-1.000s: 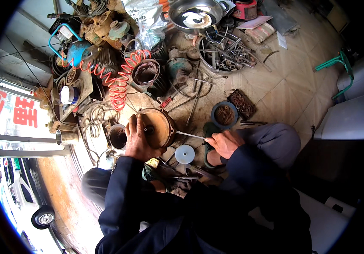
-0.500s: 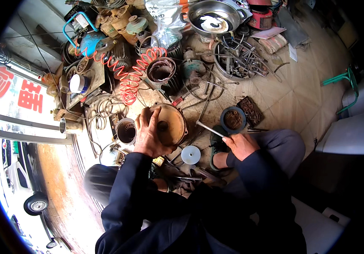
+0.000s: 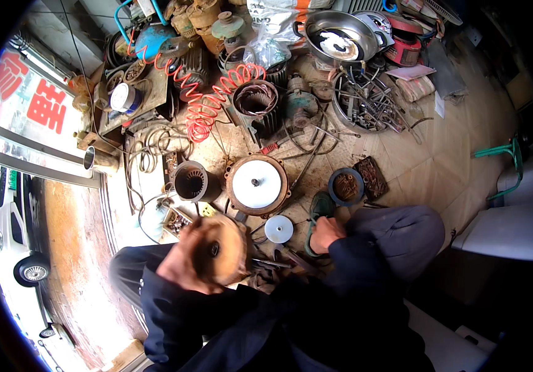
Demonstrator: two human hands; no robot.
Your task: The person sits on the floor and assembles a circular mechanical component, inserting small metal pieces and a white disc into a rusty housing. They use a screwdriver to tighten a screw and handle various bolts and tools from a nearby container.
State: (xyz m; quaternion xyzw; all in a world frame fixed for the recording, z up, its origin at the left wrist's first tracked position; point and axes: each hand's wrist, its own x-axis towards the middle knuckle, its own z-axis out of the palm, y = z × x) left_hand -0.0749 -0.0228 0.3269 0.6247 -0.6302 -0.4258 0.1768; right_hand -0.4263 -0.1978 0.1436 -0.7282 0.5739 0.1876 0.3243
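Observation:
My left hand (image 3: 180,259) grips a round rusty cover (image 3: 232,248) with a hole in its middle, tilted above my left knee; both are smeared by motion. Just beyond it sits a round rusty housing (image 3: 234,199), holding a large white disc (image 3: 256,180) with a dark central shaft end. A smaller white disc (image 3: 279,229) lies between my hands. My right hand (image 3: 326,234) is closed beside my shoe, on a thin metal rod whose tip barely shows; the fingers hide most of it.
A cylindrical motor casing (image 3: 191,181) stands left of the housing, a larger one with windings (image 3: 256,102) behind. Bolts fill a round dish (image 3: 346,186) and a tray (image 3: 370,177). Farther back are a tool-filled basin (image 3: 365,102), a steel pan (image 3: 341,37) and a red coiled hose (image 3: 201,121).
My left hand has lifted the rusty cover off the housing and drawn it toward me, uncovering the large white disc. My right hand has moved slightly left and down. The view has shifted.

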